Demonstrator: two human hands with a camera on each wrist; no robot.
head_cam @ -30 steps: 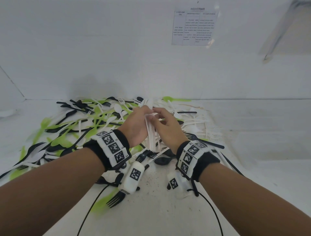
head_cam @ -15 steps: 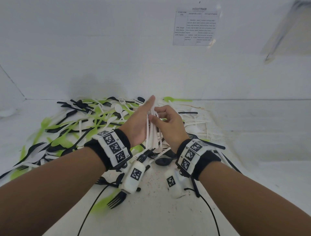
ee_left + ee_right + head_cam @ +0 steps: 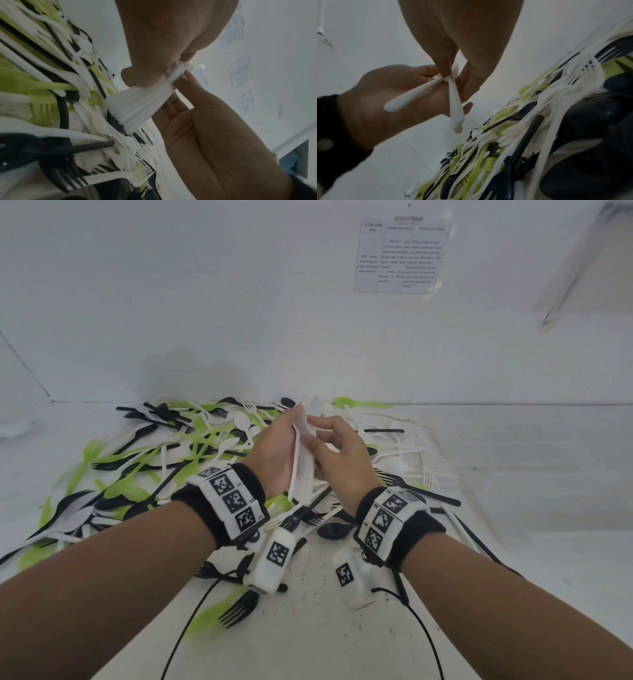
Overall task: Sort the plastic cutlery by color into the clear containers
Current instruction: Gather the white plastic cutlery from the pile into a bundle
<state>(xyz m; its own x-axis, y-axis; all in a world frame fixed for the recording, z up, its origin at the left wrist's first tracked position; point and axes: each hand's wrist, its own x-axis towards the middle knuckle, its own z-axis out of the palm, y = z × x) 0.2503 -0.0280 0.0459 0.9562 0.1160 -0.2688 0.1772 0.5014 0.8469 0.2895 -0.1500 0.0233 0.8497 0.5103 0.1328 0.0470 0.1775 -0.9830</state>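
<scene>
Both of your hands are raised above the heap of plastic cutlery (image 3: 191, 453) and meet at a bunch of white pieces (image 3: 303, 455). Half a second ago your left hand (image 3: 279, 453) was stretched out flat beside the bunch, its fingers pointing up. Now those fingers have closed in again, and the hand holds the white pieces upright against its palm. The bunch has also tightened: a moment ago its handles fanned out loosely, and now they lie close together.

Your right hand (image 3: 337, 453) pinches the top of the bunch between thumb and forefinger, while its other fingers curl loosely and touch nothing. In the left wrist view the handles show as a tight ribbed fan (image 3: 139, 106) narrowing into that pinch. In the right wrist view one white handle (image 3: 412, 97) splays out sideways from the rest (image 3: 455, 108), so the bundle is not fully squared.

For the task, this reads as gathering and straightening one color before carrying it off. The white group looks nearly ready to move, once the stray piece is tucked in.

Below your hands, black, green and white forks and spoons lie mixed across the white table (image 3: 513, 508), so most sorting remains. No clear container is plainly visible in any view. A printed sheet (image 3: 400, 256) hangs on the wall behind.
</scene>
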